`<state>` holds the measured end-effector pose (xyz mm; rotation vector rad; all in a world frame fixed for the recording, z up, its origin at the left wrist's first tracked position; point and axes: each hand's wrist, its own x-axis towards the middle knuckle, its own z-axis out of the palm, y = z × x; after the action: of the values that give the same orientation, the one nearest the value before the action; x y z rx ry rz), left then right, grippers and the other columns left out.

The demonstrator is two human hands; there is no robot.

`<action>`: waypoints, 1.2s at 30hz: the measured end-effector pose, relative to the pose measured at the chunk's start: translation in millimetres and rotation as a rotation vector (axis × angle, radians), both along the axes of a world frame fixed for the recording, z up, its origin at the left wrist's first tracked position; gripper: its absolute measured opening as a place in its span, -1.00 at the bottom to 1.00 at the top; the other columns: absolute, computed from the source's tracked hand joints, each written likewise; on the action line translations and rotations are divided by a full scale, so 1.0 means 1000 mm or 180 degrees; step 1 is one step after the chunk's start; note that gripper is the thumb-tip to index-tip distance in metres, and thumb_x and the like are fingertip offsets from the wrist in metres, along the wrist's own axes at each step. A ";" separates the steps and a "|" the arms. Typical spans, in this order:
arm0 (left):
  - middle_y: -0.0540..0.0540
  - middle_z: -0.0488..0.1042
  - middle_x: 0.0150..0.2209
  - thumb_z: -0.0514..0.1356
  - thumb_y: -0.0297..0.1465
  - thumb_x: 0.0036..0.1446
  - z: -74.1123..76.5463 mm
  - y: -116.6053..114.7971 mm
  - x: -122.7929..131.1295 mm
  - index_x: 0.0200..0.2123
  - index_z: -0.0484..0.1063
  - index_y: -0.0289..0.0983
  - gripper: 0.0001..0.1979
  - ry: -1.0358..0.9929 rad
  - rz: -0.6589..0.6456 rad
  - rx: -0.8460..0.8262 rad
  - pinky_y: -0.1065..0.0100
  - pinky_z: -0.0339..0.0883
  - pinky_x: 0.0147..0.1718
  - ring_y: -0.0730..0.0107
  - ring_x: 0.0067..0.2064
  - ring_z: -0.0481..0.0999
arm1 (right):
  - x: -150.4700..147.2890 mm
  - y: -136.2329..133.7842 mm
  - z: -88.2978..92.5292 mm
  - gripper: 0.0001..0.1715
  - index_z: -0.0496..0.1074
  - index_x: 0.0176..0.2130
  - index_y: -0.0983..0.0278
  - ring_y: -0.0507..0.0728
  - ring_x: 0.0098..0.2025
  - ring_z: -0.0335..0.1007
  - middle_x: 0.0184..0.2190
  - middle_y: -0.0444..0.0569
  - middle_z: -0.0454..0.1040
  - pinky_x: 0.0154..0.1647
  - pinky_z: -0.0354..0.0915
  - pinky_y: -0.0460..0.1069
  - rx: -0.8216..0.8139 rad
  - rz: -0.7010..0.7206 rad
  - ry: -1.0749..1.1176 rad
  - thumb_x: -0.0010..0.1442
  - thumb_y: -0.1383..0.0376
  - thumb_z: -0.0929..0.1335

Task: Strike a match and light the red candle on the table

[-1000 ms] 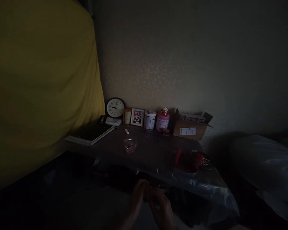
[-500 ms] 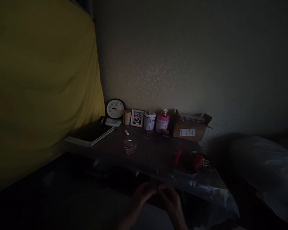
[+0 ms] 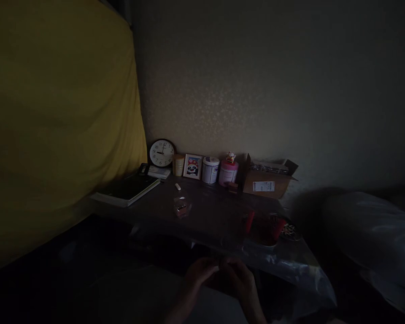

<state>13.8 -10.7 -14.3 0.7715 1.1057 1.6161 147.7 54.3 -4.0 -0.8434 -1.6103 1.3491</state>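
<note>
Low in the head view, my left hand (image 3: 201,272) and my right hand (image 3: 239,275) come together in front of the table's near edge. Both have their fingers closed, with the fingertips almost meeting. Something small and dark seems to sit between them, but the dim light hides what it is. A tiny pale spot shows at my left fingertips. Beyond the hands, a small clear packet with a pinkish block (image 3: 181,208) lies on the dark table (image 3: 209,216), and a short white stick-like piece (image 3: 177,186) rests behind it.
A clock (image 3: 162,153), framed panda picture (image 3: 192,166), white tin (image 3: 210,170), pink tin (image 3: 228,173) and open cardboard box (image 3: 266,182) line the wall. A large book (image 3: 128,191) lies left. At right are red pieces (image 3: 250,222) and a dish of pale sticks (image 3: 289,230). Plastic sheeting (image 3: 303,274) overhangs the edge.
My fingers have shifted slightly against each other, and a small pale spot now shows at the left fingertips. Things on the table have stayed where they were.
</note>
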 end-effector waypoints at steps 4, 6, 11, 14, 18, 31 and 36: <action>-0.11 0.58 -0.17 0.25 -0.31 -0.02 0.005 -0.004 0.000 -0.23 0.53 -0.26 -0.75 -0.0216 -0.0195 0.0149 0.22 0.29 -0.08 0.11 -0.05 0.46 | 0.001 0.002 -0.002 -0.66 0.49 -0.39 0.28 0.12 -0.38 0.44 -0.44 -0.04 0.52 -0.37 0.37 -0.12 0.0127 -0.0080 -0.0065 0.02 0.04 0.39; -0.13 0.57 -0.14 0.26 -0.32 -0.03 0.005 -0.005 -0.001 -0.22 0.53 -0.26 -0.74 -0.0284 -0.0217 0.0166 0.21 0.28 -0.06 0.10 -0.03 0.45 | 0.002 0.003 -0.003 -0.65 0.50 -0.37 0.28 0.12 -0.38 0.45 -0.44 -0.04 0.53 -0.37 0.37 -0.12 0.0211 -0.0176 -0.0126 0.03 0.04 0.38; -0.15 0.55 -0.14 0.26 -0.31 -0.03 -0.006 -0.001 -0.001 -0.22 0.52 -0.26 -0.73 -0.0362 -0.0169 0.0221 0.17 0.27 -0.04 0.08 -0.03 0.44 | 0.004 0.003 -0.004 -0.66 0.50 -0.37 0.29 0.12 -0.36 0.46 -0.43 -0.05 0.53 -0.37 0.36 -0.14 0.0379 -0.0240 -0.0233 0.07 0.05 0.36; -0.14 0.55 -0.17 0.26 -0.30 -0.03 -0.008 0.000 -0.001 -0.25 0.52 -0.26 -0.75 -0.0368 -0.0095 0.0167 0.16 0.28 -0.05 0.09 -0.05 0.45 | 0.004 0.001 -0.002 -0.68 0.50 -0.37 0.28 0.11 -0.35 0.46 -0.41 -0.04 0.54 -0.36 0.35 -0.16 0.0455 -0.0215 -0.0270 0.07 0.07 0.37; -0.12 0.56 -0.22 0.25 -0.29 -0.01 -0.001 -0.003 0.000 -0.28 0.52 -0.25 -0.78 -0.0272 -0.0086 0.0137 0.19 0.31 -0.09 0.13 -0.10 0.48 | 0.003 -0.003 0.002 -0.69 0.50 -0.34 0.27 0.11 -0.32 0.47 -0.37 -0.04 0.55 -0.32 0.36 -0.15 0.0469 -0.0121 -0.0234 0.08 0.08 0.36; -0.12 0.59 -0.22 0.30 -0.28 -0.09 0.013 -0.007 0.000 -0.30 0.54 -0.26 -0.75 -0.0345 0.0040 0.0162 0.20 0.33 -0.08 0.12 -0.10 0.49 | 0.001 -0.006 0.009 -0.63 0.52 -0.32 0.30 0.14 -0.32 0.48 -0.43 -0.03 0.53 -0.36 0.38 -0.14 0.0264 -0.0116 -0.0203 0.05 0.05 0.37; -0.10 0.59 -0.24 0.32 -0.22 -0.13 0.020 -0.011 0.000 -0.33 0.55 -0.24 -0.72 -0.0348 0.0068 0.0127 0.19 0.32 -0.06 0.12 -0.11 0.49 | 0.001 -0.007 0.008 -0.65 0.51 -0.37 0.28 0.15 -0.30 0.47 -0.43 -0.04 0.53 -0.31 0.37 -0.13 0.0359 -0.0193 -0.0222 0.05 0.04 0.37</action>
<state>13.3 -22.0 5.3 0.6907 1.0094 1.6827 148.9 47.2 3.5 -0.8724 -1.6846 1.1869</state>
